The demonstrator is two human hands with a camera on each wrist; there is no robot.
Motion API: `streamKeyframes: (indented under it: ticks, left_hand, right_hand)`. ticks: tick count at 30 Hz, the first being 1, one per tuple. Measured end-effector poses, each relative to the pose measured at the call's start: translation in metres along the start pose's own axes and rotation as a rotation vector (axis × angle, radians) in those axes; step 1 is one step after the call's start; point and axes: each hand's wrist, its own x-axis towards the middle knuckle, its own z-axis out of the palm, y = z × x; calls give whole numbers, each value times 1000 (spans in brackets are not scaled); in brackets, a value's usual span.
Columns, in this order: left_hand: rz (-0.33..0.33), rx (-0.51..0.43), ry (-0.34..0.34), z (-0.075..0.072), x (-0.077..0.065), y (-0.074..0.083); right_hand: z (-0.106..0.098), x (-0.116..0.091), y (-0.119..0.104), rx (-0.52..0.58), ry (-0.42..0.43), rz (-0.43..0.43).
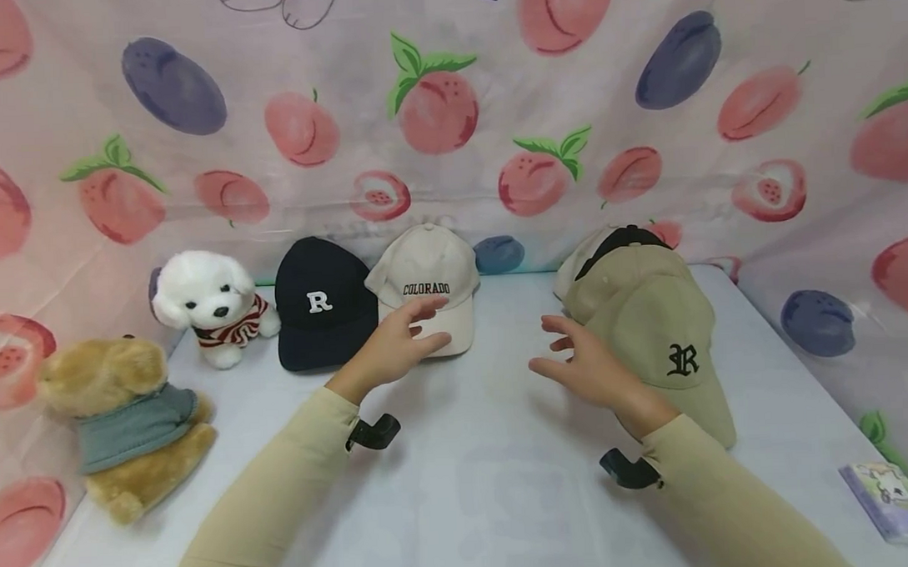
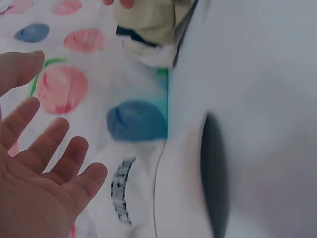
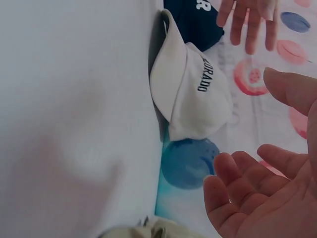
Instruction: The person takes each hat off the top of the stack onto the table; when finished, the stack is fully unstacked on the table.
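Observation:
My left hand (image 1: 398,345), fingers spread and holding nothing, hovers in front of the cream cap (image 1: 455,321) lettered COLORADO. In the left wrist view its relaxed fingers (image 2: 69,153) appear beside that cap. To the cap's left stands a navy cap (image 1: 313,338) with a white R. On the right side, my right hand (image 1: 588,366) is also bare, its fingers loosely bent, just left of a pile of caps. The front one is a khaki cap (image 1: 651,327) with a black gothic letter; behind it show another khaki cap, a black edge and a whitish cap (image 1: 571,267).
A white plush dog (image 1: 207,296) with a striped scarf sits left of the navy cap. Nearer, a brown plush bear (image 1: 132,428) in a grey-green shirt leans away. A small tissue pack (image 1: 890,502) lies at the right edge. Fruit-print cloth (image 1: 436,192) hangs behind the white table (image 1: 460,467).

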Motion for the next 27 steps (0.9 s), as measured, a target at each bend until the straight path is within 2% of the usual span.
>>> streamKeyframes:
  ticks: [8,14,21,27]
  left_hand:
    - [19,-27,-50,36,6,7]
    - [29,-38,-101,60,16,13]
    - [19,-61,-166,86,28,16]
    - [16,-30,-225,105,38,16]
  right_hand:
    - [-21,-37,11,-9,99,-19]
    - [-38,-64,25,-90,163,-21]
    - [-56,-89,37,-148,213,32]
    - [-71,-106,53,-162,247,84]
